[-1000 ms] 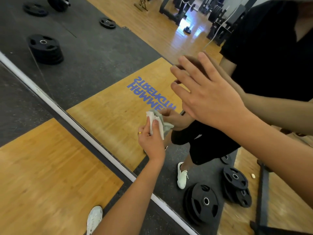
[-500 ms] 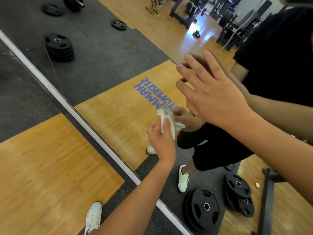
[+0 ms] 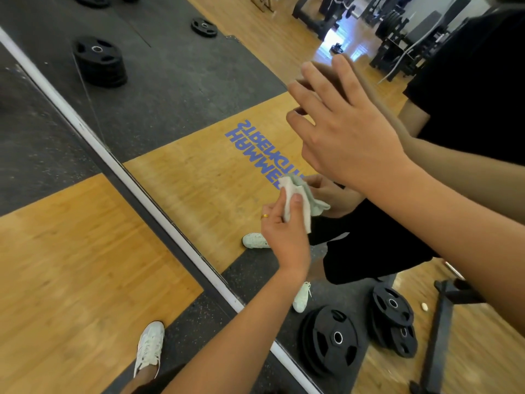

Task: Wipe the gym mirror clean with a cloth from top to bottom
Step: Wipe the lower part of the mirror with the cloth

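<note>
The gym mirror fills the upper right, above its white bottom frame. My left hand, a gold ring on one finger, grips a crumpled white cloth and holds it against the glass low down, over the reflected blue lettering. My right hand is higher on the mirror with its fingers straight and spread, fingertips touching the glass and holding nothing. Reflections of both hands meet them in the mirror.
The mirror's white bottom frame runs diagonally along the floor. Wooden platform and black rubber flooring lie below. My white shoe stands near the frame. Reflected weight plates and a black rack base show at lower right.
My left hand has slid the cloth slightly up and right on the glass. My right hand stays flat on the mirror. The view has shifted a little.
</note>
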Demonstrator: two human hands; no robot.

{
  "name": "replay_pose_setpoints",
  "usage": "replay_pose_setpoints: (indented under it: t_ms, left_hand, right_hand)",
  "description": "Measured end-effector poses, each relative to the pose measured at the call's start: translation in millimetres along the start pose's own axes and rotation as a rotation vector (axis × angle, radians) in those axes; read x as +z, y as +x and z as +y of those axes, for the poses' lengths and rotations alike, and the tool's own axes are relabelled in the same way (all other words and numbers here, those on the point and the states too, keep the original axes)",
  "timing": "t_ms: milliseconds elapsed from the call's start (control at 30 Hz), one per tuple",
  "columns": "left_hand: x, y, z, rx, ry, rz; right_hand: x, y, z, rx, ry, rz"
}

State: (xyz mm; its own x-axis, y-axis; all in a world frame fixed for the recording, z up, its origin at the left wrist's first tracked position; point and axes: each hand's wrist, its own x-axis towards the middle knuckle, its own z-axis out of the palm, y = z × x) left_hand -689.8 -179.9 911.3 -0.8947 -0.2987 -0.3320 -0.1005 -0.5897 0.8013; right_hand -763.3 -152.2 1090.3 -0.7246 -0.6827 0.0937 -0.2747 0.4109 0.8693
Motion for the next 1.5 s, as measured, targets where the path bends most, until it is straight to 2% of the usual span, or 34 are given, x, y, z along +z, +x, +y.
replay_pose_setpoints:
  t_ms: [167,367,567,733,900,1000,1133,1300,1500]
  left_hand:
    - [2,-14,-13,0.008,-0.02,-0.008]
    - [0,-8,-26,-0.128,-0.05,0.19]
    - [25,-33,-14,-0.015,-0.114,0.068]
    - [7,-26,-26,-0.103,-0.061,0.176]
    - [-9,-29,-37,-0.135,0.058,0.144]
    - [-8,-32,-37,-0.141,0.08,0.129]
    - [-4,-47,-44,-0.121,0.071,0.084]
    - [5,-59,-46,-0.108,0.047,0.138]
    - [24,-76,-31,0.077,0.007,0.03]
  right_hand:
    - [-2,0,-1,-0.017,-0.042,-0.003]
    - [-4,-1,1,-0.016,-0.034,-0.026]
    - [-2,-2,0,-0.016,-0.05,0.005]
    - [-6,-7,-3,-0.036,-0.077,0.047]
    - [-23,-48,-25,0.02,0.067,0.005]
    - [-40,-92,-12,0.101,0.143,-0.045]
    - [-51,-152,17,0.131,0.037,-0.108]
    - [-42,-177,24,0.046,-0.135,-0.155]
    - [-31,-178,23,0.046,-0.197,-0.149]
